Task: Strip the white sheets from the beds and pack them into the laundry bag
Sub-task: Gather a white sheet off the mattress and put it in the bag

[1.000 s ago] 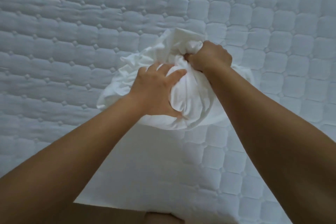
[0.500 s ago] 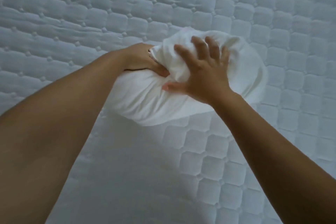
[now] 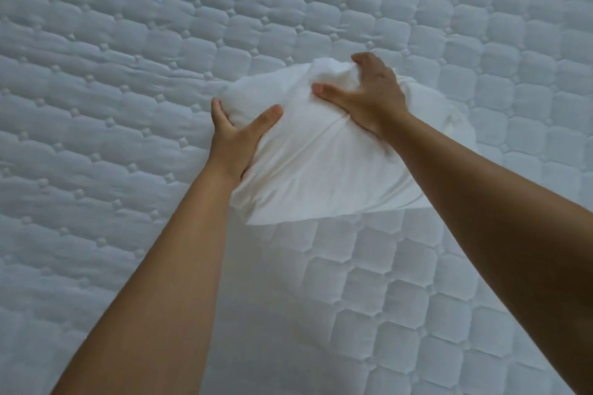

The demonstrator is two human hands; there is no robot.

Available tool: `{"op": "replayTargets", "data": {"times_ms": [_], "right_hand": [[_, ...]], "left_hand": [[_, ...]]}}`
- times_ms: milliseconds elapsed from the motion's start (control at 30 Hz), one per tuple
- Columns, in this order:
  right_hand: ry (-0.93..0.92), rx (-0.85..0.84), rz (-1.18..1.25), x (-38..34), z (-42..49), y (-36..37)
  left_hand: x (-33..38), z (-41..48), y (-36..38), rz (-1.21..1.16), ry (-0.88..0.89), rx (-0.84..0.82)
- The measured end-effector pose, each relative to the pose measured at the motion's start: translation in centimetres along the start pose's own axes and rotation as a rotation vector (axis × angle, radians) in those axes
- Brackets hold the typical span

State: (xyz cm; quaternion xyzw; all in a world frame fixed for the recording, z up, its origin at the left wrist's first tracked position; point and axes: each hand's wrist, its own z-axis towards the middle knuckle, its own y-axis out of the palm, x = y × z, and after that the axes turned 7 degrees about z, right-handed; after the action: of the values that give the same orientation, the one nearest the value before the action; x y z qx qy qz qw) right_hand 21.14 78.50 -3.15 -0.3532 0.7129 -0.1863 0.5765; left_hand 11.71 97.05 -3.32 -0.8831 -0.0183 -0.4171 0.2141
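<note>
Head view: I am looking down on a bare quilted mattress [image 3: 128, 42] that fills the picture. The white sheet [image 3: 321, 163] sits on it, bunched into one rounded bundle.

My left hand [image 3: 236, 138] is clamped on the bundle's left edge. Its thumb lies across the top of the cloth and its fingers wrap round the far side, with only one fingertip showing past the fabric. My right hand [image 3: 369, 96] is on the bundle's upper part. Its thumb is stretched flat against the cloth and its fingers are hooked into a raised fold, with fabric gathered under them. Both hands have hold of the sheet, and neither lies flat on it.

What blocks my view is my own right side. The right hand and right forearm [image 3: 497, 202] cross over the bundle from the near right and hide much of its right half. Only a bit of crumpled cloth shows beyond the wrist. The left forearm [image 3: 160, 282] comes up from the near left and ends at the bundle's left edge, covering mattress only.

Just below the bundle's near edge a soft shadow lies on the mattress. I cannot tell whether that edge rests on the surface or is raised off it. On every side of the bundle I see only quilting, with small tufted dimples to its left and beyond it and wider stitched cells on its near side.
</note>
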Motion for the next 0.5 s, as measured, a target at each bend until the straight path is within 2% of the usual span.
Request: {"op": "replayTargets", "data": {"times_ms": [67, 133, 200, 267, 333, 400, 500], "right_hand": [[-0.020, 0.120, 0.077, 0.6, -0.5, 0.4], [-0.040, 0.185, 0.091, 0.9, -0.8, 0.8], [-0.036, 0.191, 0.088, 0.9, -0.7, 0.8], [-0.036, 0.202, 0.074, 0.8, -0.5, 0.8], [-0.057, 0.232, 0.060, 0.7, -0.7, 0.9], [-0.083, 0.274, 0.053, 0.7, -1.0, 1.0], [-0.090, 0.360, 0.034, 0.8, -1.5, 1.3]], "left_hand": [[-0.7, -0.1, -0.2, -0.062, 0.006, -0.048], [-1.2, -0.8, 0.2, -0.036, 0.023, -0.009], [-0.8, -1.4, 0.8, 0.178, 0.064, 0.175], [0.0, -2.1, 1.1, 0.502, 0.098, 0.353], [0.2, -2.5, 1.2, 0.638, 0.042, 0.357], [0.1, -2.6, 1.4, 0.494, -0.027, 0.223], [-0.3, -2.1, 1.7, 0.172, -0.034, 0.067]]}}
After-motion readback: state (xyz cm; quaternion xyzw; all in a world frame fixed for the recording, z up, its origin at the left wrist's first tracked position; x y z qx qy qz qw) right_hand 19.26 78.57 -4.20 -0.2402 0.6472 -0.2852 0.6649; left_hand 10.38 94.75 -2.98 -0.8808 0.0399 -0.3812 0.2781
